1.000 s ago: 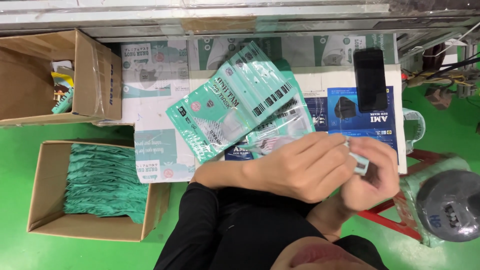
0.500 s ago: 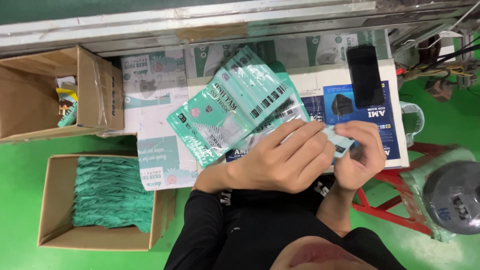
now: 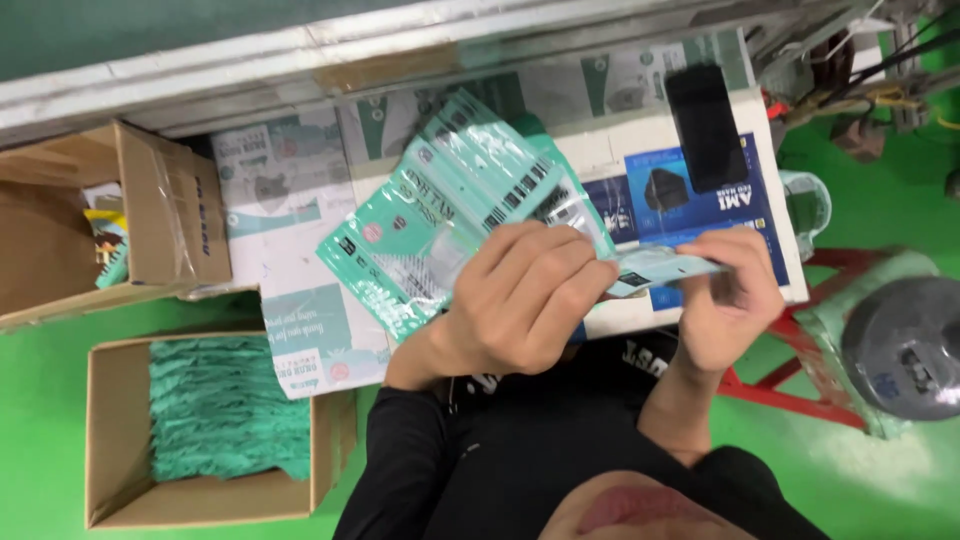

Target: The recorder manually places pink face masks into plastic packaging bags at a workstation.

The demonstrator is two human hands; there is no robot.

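- Evidently the thing in hand is a thin pale-teal packet (image 3: 660, 270), held edge-on between both hands just above the near edge of the counter (image 3: 620, 150); it looks like a flat plastic sleeve, though I cannot tell what is inside.
- By my judgement it is very light and limp, with a glossy film that would slide between fingers; it would crease sooner than break, so the sensible hold is a pinch at each short end.
- Left hand (image 3: 525, 300): curled, fingers folded over the packet's left end, thumb hidden beneath, so it is grasping the packet and not slack.
- Right hand (image 3: 735, 300): fingers bent round the packet's right end at about 3 o'clock from the left hand, closed on it; the fingertips are partly blurred.
- At 11 o'clock from the left hand, a fan of green-and-clear mask packets (image 3: 450, 220) lies on the counter, partly under that hand.
- At 1 o'clock, a blue printed box (image 3: 690, 190) lies flat, with a dark phone (image 3: 705, 125) resting across its top.
- Toward 9 o'clock, on the green floor (image 3: 40, 440), an open cardboard box (image 3: 105, 430) holds a heap of green masks (image 3: 225, 410); a second open carton (image 3: 150, 200) sits farther back at 10 o'clock.
- At 3 o'clock, beyond the counter, stands a red-framed stool (image 3: 790, 395) and a grey round weight (image 3: 905, 345).
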